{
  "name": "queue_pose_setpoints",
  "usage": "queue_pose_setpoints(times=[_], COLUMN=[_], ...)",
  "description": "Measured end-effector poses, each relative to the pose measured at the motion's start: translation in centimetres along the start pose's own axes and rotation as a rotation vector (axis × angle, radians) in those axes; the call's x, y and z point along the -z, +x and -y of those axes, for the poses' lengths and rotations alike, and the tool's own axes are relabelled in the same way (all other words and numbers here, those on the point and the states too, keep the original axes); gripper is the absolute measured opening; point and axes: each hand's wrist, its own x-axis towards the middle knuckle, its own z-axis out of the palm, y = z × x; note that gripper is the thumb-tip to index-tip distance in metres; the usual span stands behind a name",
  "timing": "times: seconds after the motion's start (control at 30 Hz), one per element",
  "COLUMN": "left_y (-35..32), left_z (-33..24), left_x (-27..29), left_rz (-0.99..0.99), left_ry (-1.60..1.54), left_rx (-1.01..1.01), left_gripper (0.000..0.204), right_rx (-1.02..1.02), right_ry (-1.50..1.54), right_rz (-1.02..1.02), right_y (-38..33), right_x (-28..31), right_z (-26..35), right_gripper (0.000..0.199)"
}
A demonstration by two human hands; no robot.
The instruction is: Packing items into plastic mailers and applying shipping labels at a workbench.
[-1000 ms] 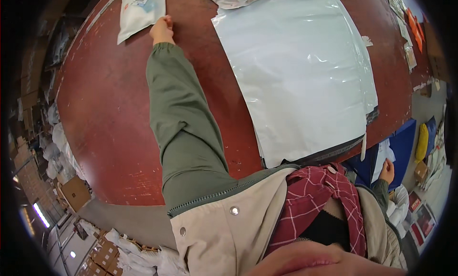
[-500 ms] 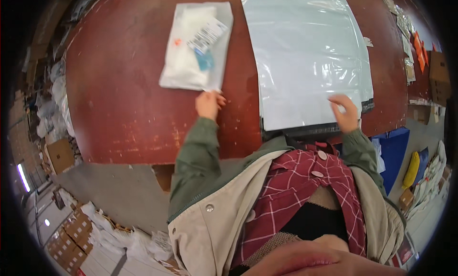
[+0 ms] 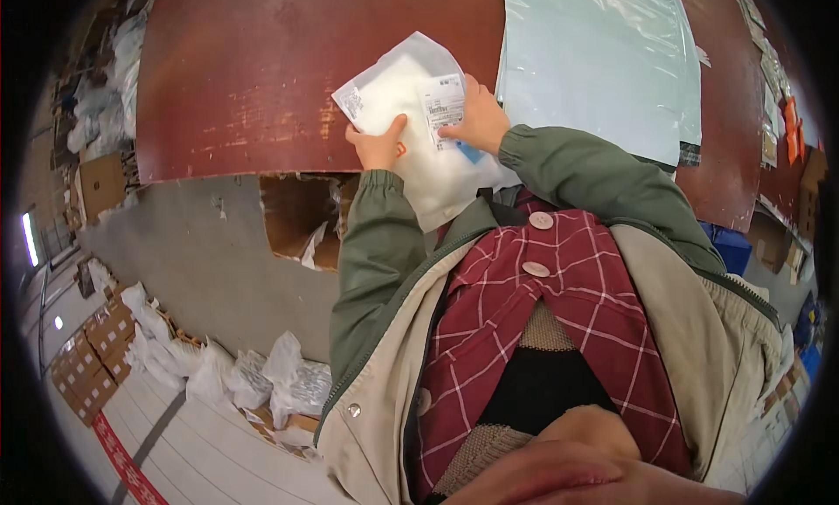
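Scuffed, dark red tabletop (image 3: pixel 262 77) spans the view from 10 to 2 o'clock. Nearest you, at 12 o'clock and tilted, is the white pouch (image 3: pixel 389 90), its lower end reaching past the table edge close to your plaid shirt (image 3: pixel 577 287). Your left hand (image 3: pixel 380 145) grips its 9 o'clock side, thumb laid on the face; your right hand (image 3: pixel 483 121) clasps the 2 o'clock side, thumb over the paper label (image 3: pixel 443 99). Fingertips behind the pouch are hidden.

Expect something light and soft: the filling looks padded, like folded cloth, so it should bend and sag rather than break. Its film looks smooth and may slide, making the filled sides a surer hold than the thin, translucent flap (image 3: pixel 424 46) at the top. A blue patch (image 3: pixel 470 154) and an orange mark (image 3: pixel 401 149) show on its face.

Beyond your right hand, at 1 o'clock, lie flat, glossy white mailers (image 3: pixel 594 59). Below the table, at 9 o'clock, an open brown carton (image 3: pixel 284 212) has a pale scrap (image 3: pixel 315 245) at its mouth. Farther off, crinkled plastic bundles (image 3: pixel 301 387) sit at 7 o'clock, stacked cartons (image 3: pixel 96 348) at 8, and a bright orange item (image 3: pixel 793 129) at 2.
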Motion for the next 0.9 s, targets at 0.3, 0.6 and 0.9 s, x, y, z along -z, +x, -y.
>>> queue_pose_setpoints(times=[0.3,0.6,0.9], left_y=[-5.2,-8.8,-8.6], left_z=[-11.6,-20.7,-8.0], left_x=[5.5,-1.5,-4.6], left_rz=[0.592,0.855,1.631], left_ry=[-1.066,-1.733,-0.611], left_rx=[-0.128,-0.036,0.616], left_gripper=[0.038,0.038,0.034], right_rx=[0.378,0.420,0.516], right_ry=[0.599,0.452,0.278], right_rz=[-0.005,-0.529,-0.521], right_y=[-0.5,-0.7,-5.4], right_x=[5.0,19.2,16.5], right_z=[2.9,-3.9,-8.9], right_gripper=[0.086,0.026,0.018])
